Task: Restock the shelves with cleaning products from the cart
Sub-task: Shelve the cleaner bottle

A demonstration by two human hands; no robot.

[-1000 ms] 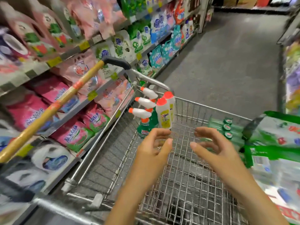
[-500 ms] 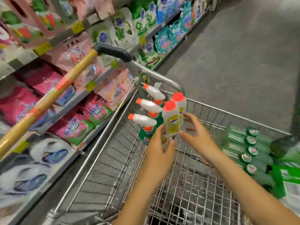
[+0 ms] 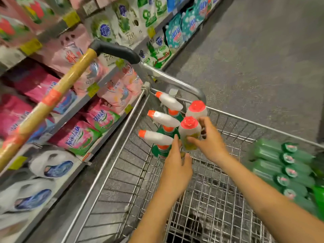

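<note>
In the wire cart [image 3: 263, 126], two white bottles with red caps stand at the far left corner. My right hand [image 3: 209, 143] curls round the nearer white bottle [image 3: 190, 131] from the right. My left hand [image 3: 177, 165] holds its lower part from the left, between fingers and thumb. The second white bottle [image 3: 196, 109] stands just behind it. Three green spray bottles with white trigger heads [image 3: 157, 137] stand right beside them on the left. Several green bottles [image 3: 273, 155] lie on their sides at the cart's right.
Shelves [image 3: 57, 120] run along the left, packed with pink, white and green detergent bags above yellow price tags. The cart's yellow push bar [image 3: 57, 95] with its dark grip crosses in front of them. Grey aisle floor [image 3: 254, 58] stretches ahead on the right.
Both hands moved forward from mid-cart to the far corner and closed on the nearer white bottle. The view tilted down and closer to the cart.
</note>
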